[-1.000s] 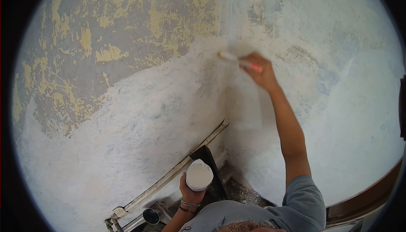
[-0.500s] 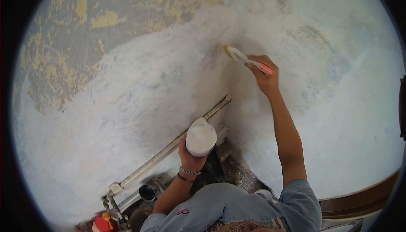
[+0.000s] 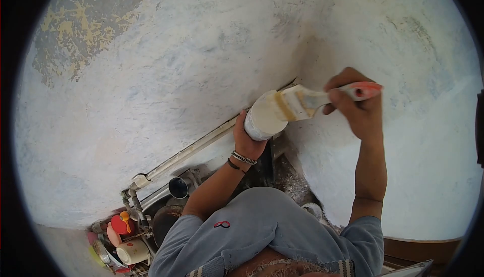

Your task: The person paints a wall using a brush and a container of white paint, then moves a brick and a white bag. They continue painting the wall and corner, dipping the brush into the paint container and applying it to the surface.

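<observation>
My left hand [image 3: 248,138] is wrapped round a white paint container [image 3: 263,121], tilted so its opening faces me. Pale paint shows in it, though its depth cannot be made out. In my right hand [image 3: 355,100] is a wide paintbrush [image 3: 315,101] with a white and red handle, gripped between thumb and fingers. Its bristles, smeared by motion, are at the right side of the container's opening. Whether the bristle tips dip into the paint is hard to tell.
A patchy white wall [image 3: 176,60] meets a second wall [image 3: 428,141] in a corner. A pipe [image 3: 186,155] runs along the left wall. Below are a dark metal cup [image 3: 178,187], a cream mug [image 3: 132,252], a red utensil [image 3: 121,224] and other kitchenware.
My right hand has brought the paintbrush down from the wall corner to the container. The container and my left hand appear higher and further right as the view has tilted down.
</observation>
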`<state>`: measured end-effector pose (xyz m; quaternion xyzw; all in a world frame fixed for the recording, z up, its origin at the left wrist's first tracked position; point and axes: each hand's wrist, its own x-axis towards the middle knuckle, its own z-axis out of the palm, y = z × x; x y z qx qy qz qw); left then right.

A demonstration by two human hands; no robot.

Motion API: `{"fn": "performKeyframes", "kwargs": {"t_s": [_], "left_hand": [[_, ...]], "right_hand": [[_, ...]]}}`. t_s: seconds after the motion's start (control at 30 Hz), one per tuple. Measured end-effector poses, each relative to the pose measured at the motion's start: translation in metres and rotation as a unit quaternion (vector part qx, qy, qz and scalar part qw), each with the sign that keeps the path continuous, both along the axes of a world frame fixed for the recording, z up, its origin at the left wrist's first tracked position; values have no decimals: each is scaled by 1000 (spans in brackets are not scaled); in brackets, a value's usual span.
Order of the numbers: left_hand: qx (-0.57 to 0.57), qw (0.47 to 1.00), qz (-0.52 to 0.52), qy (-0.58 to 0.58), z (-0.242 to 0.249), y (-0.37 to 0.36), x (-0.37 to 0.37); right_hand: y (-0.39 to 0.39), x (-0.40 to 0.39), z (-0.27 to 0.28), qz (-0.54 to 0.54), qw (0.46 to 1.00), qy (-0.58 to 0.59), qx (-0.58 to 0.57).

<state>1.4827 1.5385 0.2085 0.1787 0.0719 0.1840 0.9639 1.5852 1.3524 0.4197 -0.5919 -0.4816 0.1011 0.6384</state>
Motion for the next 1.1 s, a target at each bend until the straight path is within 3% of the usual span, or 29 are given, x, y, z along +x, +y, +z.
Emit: {"fn": "performKeyframes", "kwargs": {"t_s": [0.3, 0.5, 0.6, 0.7, 0.8, 1.03, 1.1], "left_hand": [[-11, 999, -15, -29, 11, -2, 14], [-7, 999, -20, -25, 16, 1, 19], [-22, 1000, -3, -13, 23, 1, 27], [-31, 999, 7, -11, 31, 3, 37], [-33, 999, 8, -15, 39, 5, 46], [-37, 999, 6, -17, 51, 3, 63], [-30, 999, 4, -26, 47, 3, 68]], "right_hand": [[50, 9, -13, 2, 982, -43, -183], [34, 10, 6, 2, 992, 46, -121], [20, 23, 2, 63, 995, 16, -77], [9, 36, -7, 60, 985, -137, -91], [0, 37, -7, 58, 972, -207, -92], [-26, 46, -4, -3, 977, -209, -30], [-31, 48, -5, -38, 987, -157, 3]]}}
